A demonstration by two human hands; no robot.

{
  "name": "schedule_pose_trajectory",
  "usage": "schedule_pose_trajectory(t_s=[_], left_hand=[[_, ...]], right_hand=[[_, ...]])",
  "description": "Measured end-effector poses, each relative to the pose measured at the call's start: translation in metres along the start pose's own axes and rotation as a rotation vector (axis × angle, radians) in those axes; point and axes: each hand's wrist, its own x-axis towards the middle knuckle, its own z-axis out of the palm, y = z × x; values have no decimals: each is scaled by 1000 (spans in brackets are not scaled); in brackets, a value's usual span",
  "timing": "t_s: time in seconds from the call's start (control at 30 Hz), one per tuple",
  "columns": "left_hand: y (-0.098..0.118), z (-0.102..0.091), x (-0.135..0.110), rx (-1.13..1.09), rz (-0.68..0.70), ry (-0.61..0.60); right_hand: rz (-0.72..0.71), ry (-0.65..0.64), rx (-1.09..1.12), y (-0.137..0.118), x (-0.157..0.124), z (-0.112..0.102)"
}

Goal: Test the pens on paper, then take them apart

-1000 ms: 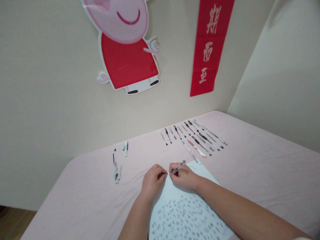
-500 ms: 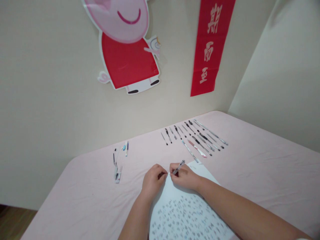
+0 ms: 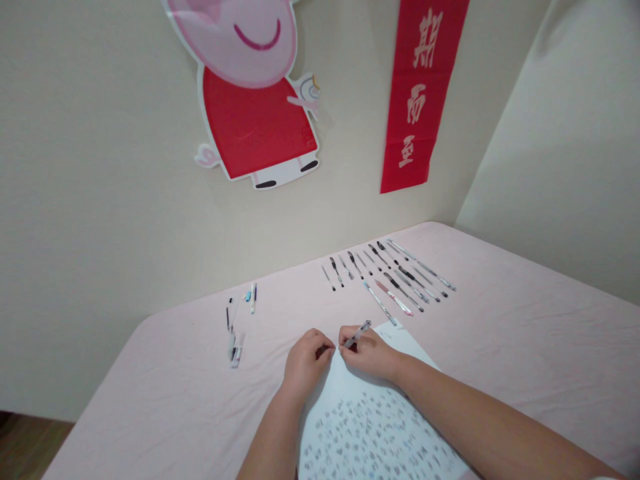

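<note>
One pen (image 3: 357,333), pinched in right hand (image 3: 367,357), slants up-right; left hand (image 3: 305,363) fingertips pressed together.

Slim pen (image 3: 360,331), tilted, tip down

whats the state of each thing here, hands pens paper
right hand: closed on pen
left hand: fingertips pinched shut beside pen tip
pen: held tilted, tip toward left hand
paper: flat, partly written on
row of pens: lying side by side

Pink-clothed table (image 3: 500,347) bears a pen row (image 3: 395,273), paper (image 3: 370,427), loose pens (image 3: 235,320).
</note>
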Motion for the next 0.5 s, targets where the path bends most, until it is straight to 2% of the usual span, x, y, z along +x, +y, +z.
schedule_pose_trajectory(t_s=[0.23, 0.5], left_hand=[[-1, 1, 0, -7, 20, 4], [-2, 1, 0, 4, 3, -1]], right_hand=[[44, 37, -16, 1, 1, -4], [39, -16, -8, 1, 0, -6]])
